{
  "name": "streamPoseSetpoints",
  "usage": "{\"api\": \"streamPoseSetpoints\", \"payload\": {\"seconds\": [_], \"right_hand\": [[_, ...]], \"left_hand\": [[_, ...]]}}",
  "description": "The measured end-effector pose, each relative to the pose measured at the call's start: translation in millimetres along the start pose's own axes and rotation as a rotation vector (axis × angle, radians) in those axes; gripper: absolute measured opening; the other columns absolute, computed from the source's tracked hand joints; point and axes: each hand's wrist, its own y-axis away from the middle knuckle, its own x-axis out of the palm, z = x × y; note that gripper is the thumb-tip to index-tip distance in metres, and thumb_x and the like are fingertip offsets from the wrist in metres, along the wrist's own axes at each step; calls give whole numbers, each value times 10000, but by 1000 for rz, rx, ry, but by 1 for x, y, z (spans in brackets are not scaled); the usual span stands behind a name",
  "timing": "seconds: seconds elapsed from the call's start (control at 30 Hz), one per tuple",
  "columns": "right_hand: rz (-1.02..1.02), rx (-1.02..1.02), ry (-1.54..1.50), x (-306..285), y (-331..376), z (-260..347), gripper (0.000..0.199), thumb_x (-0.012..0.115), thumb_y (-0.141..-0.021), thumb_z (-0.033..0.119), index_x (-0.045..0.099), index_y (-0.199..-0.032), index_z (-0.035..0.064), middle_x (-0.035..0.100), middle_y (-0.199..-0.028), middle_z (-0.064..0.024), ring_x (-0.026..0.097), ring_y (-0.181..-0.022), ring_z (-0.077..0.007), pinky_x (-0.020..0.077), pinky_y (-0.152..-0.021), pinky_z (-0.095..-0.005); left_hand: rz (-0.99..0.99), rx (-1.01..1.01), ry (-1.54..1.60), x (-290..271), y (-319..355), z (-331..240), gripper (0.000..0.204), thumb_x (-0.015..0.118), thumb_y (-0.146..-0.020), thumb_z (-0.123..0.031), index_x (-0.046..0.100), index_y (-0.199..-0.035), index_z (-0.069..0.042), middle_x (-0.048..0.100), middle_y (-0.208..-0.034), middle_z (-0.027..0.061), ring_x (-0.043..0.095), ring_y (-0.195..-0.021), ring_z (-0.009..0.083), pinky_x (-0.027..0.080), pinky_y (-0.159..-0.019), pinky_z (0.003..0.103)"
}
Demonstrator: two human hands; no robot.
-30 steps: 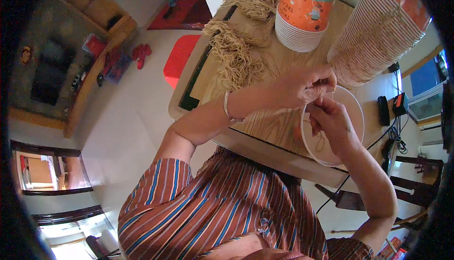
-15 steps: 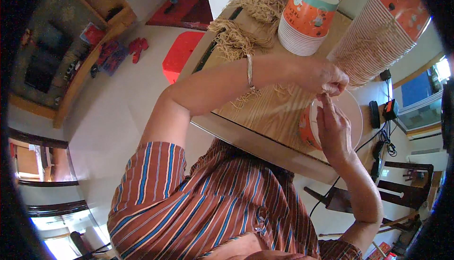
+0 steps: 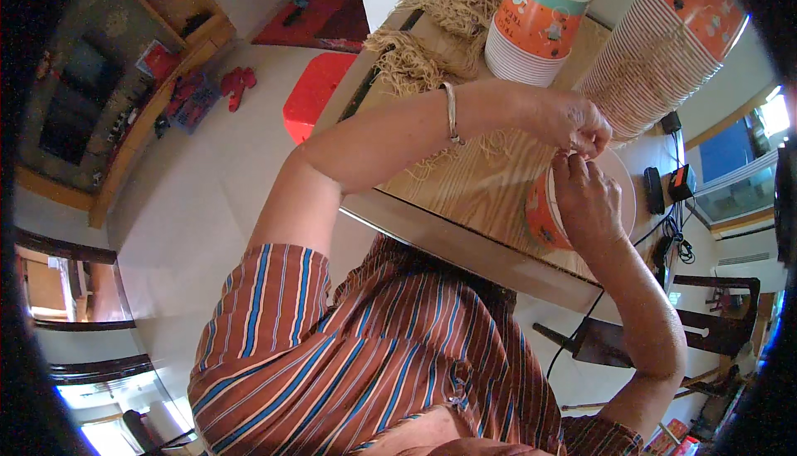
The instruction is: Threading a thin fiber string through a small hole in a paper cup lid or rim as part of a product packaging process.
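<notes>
Both hands meet right of centre: the left hand (image 3: 573,124) pinches a pale string at the rim, the right hand (image 3: 589,203) clamps the orange paper cup (image 3: 541,211); a loose pinch could drop the string, and a hard squeeze might crush the cup.

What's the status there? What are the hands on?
Both hands pinched at rim of orange paper cup, left hand above, right hand on it. Pale string bundles, cup stacks behind; nothing blocking.

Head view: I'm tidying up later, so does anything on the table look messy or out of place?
Loose tan string bundles sprawl over the far left of the wooden table, with stray strands near its middle. The tall cup stack leans sideways. Both hands, left hand and right hand, work at an orange paper cup; nothing looks spilled.
</notes>
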Motion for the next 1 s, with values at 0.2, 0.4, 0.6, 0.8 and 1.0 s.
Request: {"api": "streamPoseSetpoints", "payload": {"seconds": [0.2,0.4,0.6,0.8,1.0], "right_hand": [[127,211,-472,14,-8,-16,209,571,-859,198,593,-924,1,631,-743,-175,672,-684,-301,530,-545,-411],[580,765,-1909,11,-6,-45,237,601,-891,305,559,-754,116,427,-561,59,338,-417,-49,244,-364,-229],[609,938,-2145,23,5,-41,223,553,-930,270,557,-779,106,398,-536,56,332,-381,-50,220,-331,-209],[594,898,-2301,26,13,-40,217,535,-944,258,561,-825,78,435,-543,39,338,-380,-51,218,-319,-206],[600,898,-2290,19,12,-36,226,531,-947,263,565,-823,77,440,-549,43,339,-384,-44,222,-316,-208]], "left_hand": [[-121,19,-43,11,13,11,179,586,-896,-163,593,-1019,-34,646,-876,100,625,-835,209,489,-756,346],[-277,-19,63,37,35,7,228,579,-881,-84,549,-1105,-53,615,-1007,105,610,-952,226,480,-851,353],[-569,217,-145,66,52,7,256,653,-826,-53,586,-1070,-90,581,-1091,99,576,-1043,270,473,-882,376],[-617,390,-365,75,58,-6,198,705,-801,-98,627,-984,-92,575,-1041,97,570,-965,278,478,-831,387],[-587,449,-465,72,56,-12,147,698,-817,-126,631,-937,-76,575,-984,90,573,-922,272,486,-791,389]]}}
